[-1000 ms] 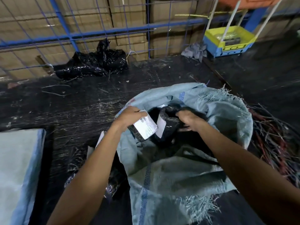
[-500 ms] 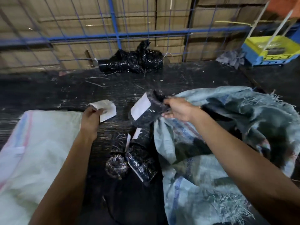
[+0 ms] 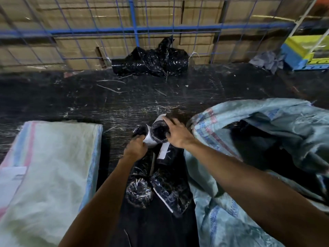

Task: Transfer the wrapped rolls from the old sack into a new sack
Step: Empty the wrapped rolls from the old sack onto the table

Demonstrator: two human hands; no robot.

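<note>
Centrally, on a dark, scratched worktop (image 3: 124, 104), lie several rolls wrapped in glossy black film, cylindrical and crinkled, some bearing white paper labels whose print is too blurred to read. Right hand (image 3: 175, 133), fingers spread and curved, grips the round end of one roll (image 3: 159, 131) held just above the others; a white label wraps part of its side. Left hand (image 3: 136, 148), fingers curled, holds a second roll (image 3: 139, 131) beside the first, the two rolls touching at the label. Below the hands, three more rolls lie close together on the worktop: one with a white label strip (image 3: 166, 154), one showing its circular end with pale flecks (image 3: 138, 192), and one lying aslant with a white edge (image 3: 170, 193). At right, the old sack (image 3: 267, 122), woven plastic in pale blue-green with blue and red woven stripes and frayed edges, lies slumped and open; dark contents show in its mouth but cannot be told apart. At left, the new sack (image 3: 53, 166), woven plastic in whitish green with a pink stripe and blue edge, lies flat and folded, with a white slip on its near corner. At the rear of the worktop sits a crumpled bundle of shiny black film (image 3: 151, 63) against a blue wire-mesh panel (image 3: 133, 29), behind which brown cardboard boxes (image 3: 160, 15) are stacked. At far right stand a blue and yellow crate (image 3: 302, 52) and a grey rag (image 3: 267, 59).
</note>
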